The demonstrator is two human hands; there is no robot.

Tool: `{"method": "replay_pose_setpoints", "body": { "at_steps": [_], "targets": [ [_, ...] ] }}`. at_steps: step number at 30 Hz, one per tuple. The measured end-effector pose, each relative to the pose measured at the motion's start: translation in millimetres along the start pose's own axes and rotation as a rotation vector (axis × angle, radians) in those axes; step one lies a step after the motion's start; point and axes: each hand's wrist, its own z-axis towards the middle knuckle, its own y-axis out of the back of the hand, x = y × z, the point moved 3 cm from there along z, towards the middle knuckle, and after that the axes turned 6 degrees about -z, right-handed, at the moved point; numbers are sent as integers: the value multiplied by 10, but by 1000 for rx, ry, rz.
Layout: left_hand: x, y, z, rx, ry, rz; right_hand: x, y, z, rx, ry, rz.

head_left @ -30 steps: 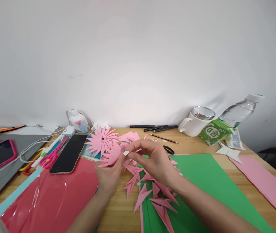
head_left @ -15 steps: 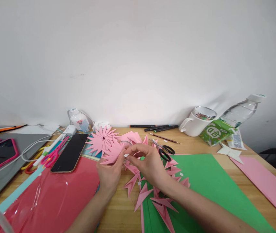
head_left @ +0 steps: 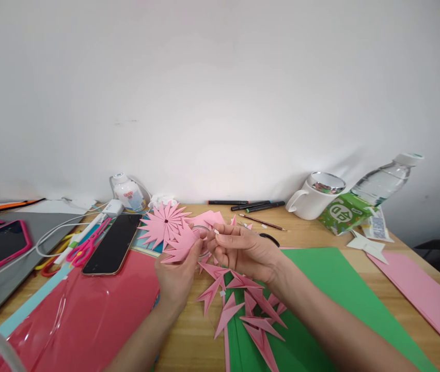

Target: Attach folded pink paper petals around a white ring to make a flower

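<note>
My left hand is closed on a fan of pink folded paper, its pointed tips facing left. Beside it, my right hand is turned partly palm up, thumb and forefinger pinching a tiny white scrap. A finished-looking pink paper pinwheel lies just behind the fan. Under and in front of my right hand are several loose pink folded paper pieces. Part of a ring, perhaps a tape roll, shows behind my fingers. My right hand mostly hides the black-handled scissors.
Green paper lies at right, pink sheets beyond it. A white mug, a green box and a water bottle stand at back right. On the left are a phone, pink scissors and a red sheet.
My right hand has drawn away from the fan to the right and turned palm upward, with the white scrap between its fingertips. My left hand stays nearly in place.
</note>
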Motion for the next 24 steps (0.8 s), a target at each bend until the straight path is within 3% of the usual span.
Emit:
{"method": "replay_pose_setpoints", "body": {
  "at_steps": [3,7,18,24],
  "targets": [
    [-18,-4,1,0,-5,4,26,15,-3,-2,67,-102],
    [-51,-3,2,-32,19,0,98,-33,-41,-40,295,-404],
    [-87,-32,-26,1,65,-80,163,-180,-220,-331,781,-1103],
    [-93,-37,-18,19,59,-106,199,-258,-282,-370,1026,-1374]
  ]
}}
